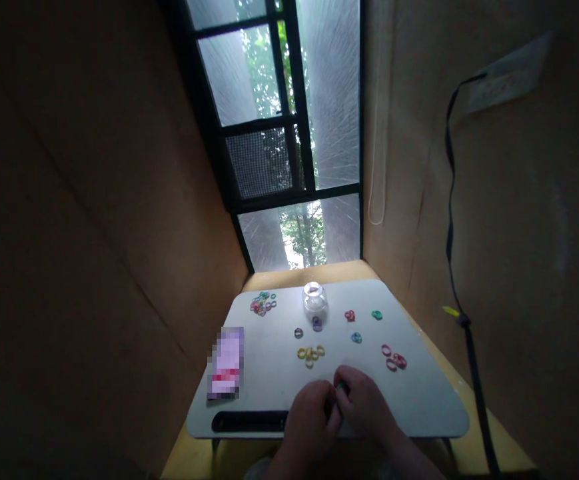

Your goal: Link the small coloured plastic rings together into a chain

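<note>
My left hand and my right hand meet over the near side of a white low table. Both hands are closed, fingertips together. A small green thing shows between the fingers of my right hand; its shape is mostly hidden. What my left fingers pinch, if anything, is out of sight. Just beyond the hands lie several yellow rings. Pink rings are to the right, with blue rings, red rings and green rings farther back.
At the back stands a clear round jar, purple rings by its base and a dark ring nearby. A mixed pile of rings lies back left. A purple packet is at left, and a black slot lines the near edge.
</note>
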`<state>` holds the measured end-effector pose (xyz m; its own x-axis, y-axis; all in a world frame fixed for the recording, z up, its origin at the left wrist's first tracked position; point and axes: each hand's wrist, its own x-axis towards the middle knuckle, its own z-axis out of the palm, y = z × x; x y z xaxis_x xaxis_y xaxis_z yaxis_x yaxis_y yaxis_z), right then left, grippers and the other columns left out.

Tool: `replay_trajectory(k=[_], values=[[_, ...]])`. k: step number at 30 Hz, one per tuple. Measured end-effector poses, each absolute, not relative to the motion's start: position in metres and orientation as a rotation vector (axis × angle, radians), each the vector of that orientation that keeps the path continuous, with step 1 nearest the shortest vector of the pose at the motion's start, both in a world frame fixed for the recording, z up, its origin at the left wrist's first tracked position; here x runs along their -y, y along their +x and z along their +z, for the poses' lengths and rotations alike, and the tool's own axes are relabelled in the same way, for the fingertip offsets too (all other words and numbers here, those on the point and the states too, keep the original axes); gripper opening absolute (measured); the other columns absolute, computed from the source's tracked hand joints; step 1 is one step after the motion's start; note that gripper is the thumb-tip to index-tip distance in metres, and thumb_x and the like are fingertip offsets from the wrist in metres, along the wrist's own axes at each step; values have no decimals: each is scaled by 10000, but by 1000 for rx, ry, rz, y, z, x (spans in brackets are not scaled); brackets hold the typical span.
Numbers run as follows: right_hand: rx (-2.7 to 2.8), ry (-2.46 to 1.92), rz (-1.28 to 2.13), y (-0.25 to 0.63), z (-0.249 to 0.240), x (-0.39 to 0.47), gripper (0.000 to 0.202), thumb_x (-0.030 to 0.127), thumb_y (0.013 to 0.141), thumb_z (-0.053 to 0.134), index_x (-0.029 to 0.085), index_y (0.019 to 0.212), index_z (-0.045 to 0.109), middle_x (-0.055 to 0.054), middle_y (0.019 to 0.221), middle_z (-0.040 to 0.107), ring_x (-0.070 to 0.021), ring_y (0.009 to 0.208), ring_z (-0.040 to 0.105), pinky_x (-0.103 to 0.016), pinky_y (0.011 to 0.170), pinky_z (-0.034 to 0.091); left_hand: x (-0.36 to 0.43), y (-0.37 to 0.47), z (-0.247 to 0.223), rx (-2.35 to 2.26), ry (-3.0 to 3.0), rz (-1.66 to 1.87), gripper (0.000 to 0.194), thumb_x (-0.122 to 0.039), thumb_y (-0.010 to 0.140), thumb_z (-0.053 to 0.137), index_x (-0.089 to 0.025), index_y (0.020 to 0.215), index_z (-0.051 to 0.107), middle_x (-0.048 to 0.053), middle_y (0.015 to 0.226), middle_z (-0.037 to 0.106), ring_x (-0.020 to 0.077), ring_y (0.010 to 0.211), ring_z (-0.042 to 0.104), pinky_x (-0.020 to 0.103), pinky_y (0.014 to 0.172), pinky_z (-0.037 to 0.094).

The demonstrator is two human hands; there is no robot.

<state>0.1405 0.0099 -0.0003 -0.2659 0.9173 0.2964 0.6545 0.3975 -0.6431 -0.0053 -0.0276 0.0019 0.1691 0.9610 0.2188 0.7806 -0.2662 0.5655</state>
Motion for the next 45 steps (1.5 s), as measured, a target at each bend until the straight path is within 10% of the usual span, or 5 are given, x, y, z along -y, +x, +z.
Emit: replay_trajectory(k=[19,28,45], values=[[2034,-1248,650,148,-4,-26,61,144,744,482,192,730,516,-6,742,575,-144,705,471,-275,666,272,4,-9,-11,-1599,1967,735,187,-311,845,534,-182,714,495,-14,631,500,125,589,449,232,548,325],[2042,-1290,576,143,-4,-21,114,225,821,472,196,717,510,-2,707,566,-141,665,493,-250,628,310,13,-10,7,-1405,1822,1029,290,-197,872,471,-211,1140,582,48,1026,647,172,896,590,287,816,451],[2045,-1330,536,141,1,-12,236,331,867,474,191,682,517,15,644,537,-132,621,484,-243,608,329,15,-21,5,-1452,1768,1075,136,-245,856,524,-152,865,623,25,804,623,147,744,551,269,700,422]])
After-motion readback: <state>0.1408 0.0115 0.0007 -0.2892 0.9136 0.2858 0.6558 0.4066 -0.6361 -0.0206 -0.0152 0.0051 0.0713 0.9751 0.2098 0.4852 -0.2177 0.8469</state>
